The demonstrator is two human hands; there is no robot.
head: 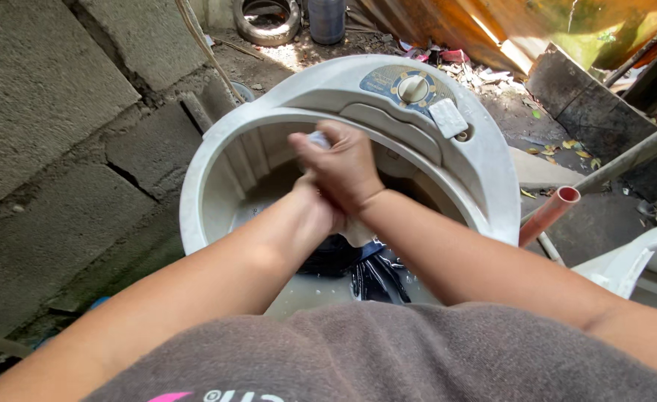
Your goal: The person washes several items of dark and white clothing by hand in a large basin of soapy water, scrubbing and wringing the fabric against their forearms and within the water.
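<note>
White cloth [357, 232] gripped between both hands over the mouth of a round washing tub [194, 216], long axis running from the near tub rim up and away toward the control panel, one end poking out above the right hand [343, 167], the other hanging below the wrists. Right hand closed tight around upper end of cloth, knuckles up. Left hand [315, 216] tucked under the right, wrapped around the same cloth, fingers mostly hidden. Both held above dark wet laundry [358, 272] lying in cloudy water at tub bottom.

On far rim: rounded blue panel [395, 78] with yellowish marks and a cream dial knob [413, 88] at centre; just right of it, a small pale rectangular tab [447, 117], tilted.

Left of tub, rough grey block wall [53, 126], close to the rim. Right of tub, a reddish pipe [550, 214] slanting up with open end showing, grey pole [626, 158] crossing behind it. Beyond, an old tyre [267, 22] and dark cylindrical container [326, 20] on littered ground, rusty orange sheet [447, 22] leaning at top right. Grey shirt [388, 357] filling lower edge, forearms crossing in front of tub's near rim and covering part of the water.
</note>
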